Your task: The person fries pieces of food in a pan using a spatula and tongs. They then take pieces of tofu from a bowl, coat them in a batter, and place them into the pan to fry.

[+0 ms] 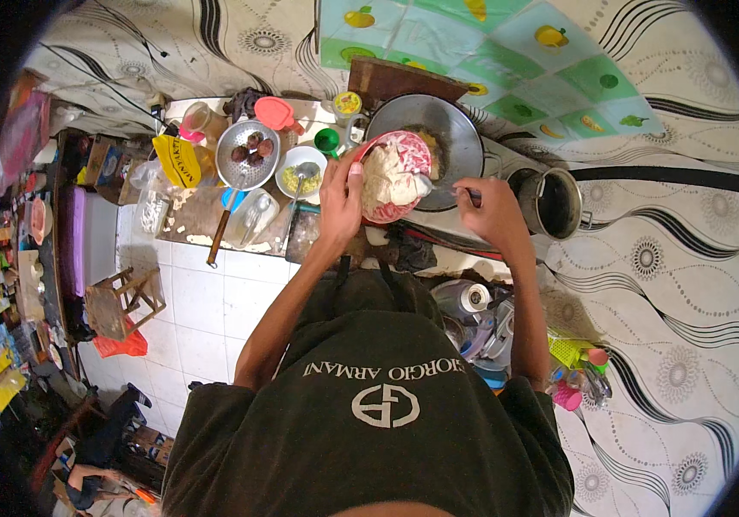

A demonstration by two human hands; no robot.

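My left hand [342,200] grips the rim of a red-and-white bowl [379,212] from its left side. Pale, thick batter [392,173] fills much of the bowl, which is tilted beside a large metal wok [466,139]. In my right hand [491,210] is the handle of a metal spoon [422,185], its head in the batter at the bowl's right edge. Some brownish food [437,145] lies in the wok, partly hidden behind the bowl.
Left of the bowl are a perforated strainer ladle [221,163] with several dark round pieces, a white bowl [284,187] of yellowish bits with a ladle, and a yellow pouch [176,161]. A dark-bottomed pot [573,203] stands right. A wooden stool [121,297] is on the tiled floor; another person [95,478] is lower left.
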